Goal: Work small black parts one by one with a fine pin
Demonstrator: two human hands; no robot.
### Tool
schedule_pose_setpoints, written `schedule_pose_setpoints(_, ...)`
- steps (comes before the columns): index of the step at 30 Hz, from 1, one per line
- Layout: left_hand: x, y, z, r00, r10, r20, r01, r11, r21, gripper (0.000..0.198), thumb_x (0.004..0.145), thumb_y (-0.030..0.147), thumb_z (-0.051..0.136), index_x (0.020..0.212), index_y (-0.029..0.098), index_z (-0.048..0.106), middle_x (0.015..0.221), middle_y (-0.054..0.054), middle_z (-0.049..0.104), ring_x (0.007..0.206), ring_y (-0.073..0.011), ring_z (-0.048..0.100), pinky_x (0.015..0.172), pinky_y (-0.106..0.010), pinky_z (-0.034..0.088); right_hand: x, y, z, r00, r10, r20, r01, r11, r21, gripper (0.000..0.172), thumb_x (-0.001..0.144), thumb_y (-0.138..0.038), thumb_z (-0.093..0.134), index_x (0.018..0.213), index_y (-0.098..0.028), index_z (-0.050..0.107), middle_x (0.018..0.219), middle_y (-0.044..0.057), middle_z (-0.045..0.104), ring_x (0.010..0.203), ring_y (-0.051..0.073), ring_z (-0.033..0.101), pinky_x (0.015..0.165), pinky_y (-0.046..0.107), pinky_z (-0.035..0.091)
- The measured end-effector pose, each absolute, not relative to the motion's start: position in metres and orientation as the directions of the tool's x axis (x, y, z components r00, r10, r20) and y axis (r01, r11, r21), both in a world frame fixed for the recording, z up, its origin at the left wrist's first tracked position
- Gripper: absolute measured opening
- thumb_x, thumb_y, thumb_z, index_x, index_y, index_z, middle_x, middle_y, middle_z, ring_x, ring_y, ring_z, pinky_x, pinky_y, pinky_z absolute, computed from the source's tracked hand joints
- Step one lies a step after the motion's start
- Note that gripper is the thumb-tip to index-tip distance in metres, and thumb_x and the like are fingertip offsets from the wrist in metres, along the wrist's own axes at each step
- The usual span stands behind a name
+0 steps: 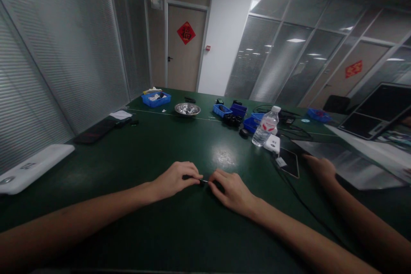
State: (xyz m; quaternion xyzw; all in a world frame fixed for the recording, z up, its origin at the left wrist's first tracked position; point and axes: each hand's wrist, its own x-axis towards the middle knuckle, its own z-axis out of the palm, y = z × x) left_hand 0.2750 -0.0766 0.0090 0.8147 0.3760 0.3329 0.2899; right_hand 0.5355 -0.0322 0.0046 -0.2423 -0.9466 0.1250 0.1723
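My left hand [176, 179] rests on the dark green table [180, 137], fingers pinched round a small dark tool with a thin metal tip [201, 180] that points right. My right hand [231, 190] lies just right of it, fingers curled over a small dark part [218, 186] that the tip meets. Both are too small and dark to name. Another person's hand [321, 168] and forearm come in from the right, resting by a phone [290, 162].
A water bottle [266, 126] and a white charger [272, 143] stand behind the phone, with cables. Blue bins [238, 111] [156, 99], a metal bowl [187, 109], a laptop [375, 113] and a white device [32, 167] at the left edge surround the working spot.
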Motion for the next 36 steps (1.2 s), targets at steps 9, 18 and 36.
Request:
schedule_pose_setpoints(9, 0.2785, -0.0771, 0.0139, 0.383, 0.882, 0.273, 0.336, -0.408, 0.849, 0.016, 0.092, 0.026, 0.072, 0.105, 0.025, 0.082, 0.106, -0.005, 0.076, 0.098, -0.0193, 0.070, 0.091, -0.033, 0.054, 0.5347, -0.0341, 0.0054, -0.814, 0.514, 0.269, 0.416, 0.841, -0.347, 0.014, 0.105, -0.027, 0.044, 0.107, -0.020, 0.057, 0.098, 0.004, 0.063, 0.076, 0.014, 0.060, 0.066, 0.026, 0.046)
schedule_pose_setpoints(18, 0.2784, -0.0772, 0.0108, 0.416, 0.853, 0.316, 0.285, -0.452, 0.845, 0.019, 0.092, 0.026, 0.073, 0.109, 0.023, 0.081, 0.107, -0.006, 0.074, 0.097, -0.0186, 0.069, 0.089, -0.032, 0.053, 0.5329, -0.0337, 0.0054, -0.818, 0.497, 0.287, 0.383, 0.845, -0.372, 0.013, 0.105, -0.027, 0.045, 0.106, -0.020, 0.056, 0.097, 0.003, 0.061, 0.076, 0.014, 0.058, 0.068, 0.027, 0.044)
schedule_pose_setpoints(36, 0.2774, -0.0785, 0.0102, 0.408, 0.846, 0.343, 0.429, -0.509, 0.746, 0.019, 0.094, 0.026, 0.071, 0.111, 0.025, 0.079, 0.108, -0.004, 0.073, 0.100, -0.0186, 0.067, 0.091, -0.033, 0.052, 0.5325, -0.0334, 0.0061, -0.797, 0.528, 0.294, 0.439, 0.840, -0.318, 0.015, 0.103, -0.029, 0.048, 0.105, -0.021, 0.061, 0.098, 0.003, 0.062, 0.074, 0.013, 0.058, 0.064, 0.025, 0.043)
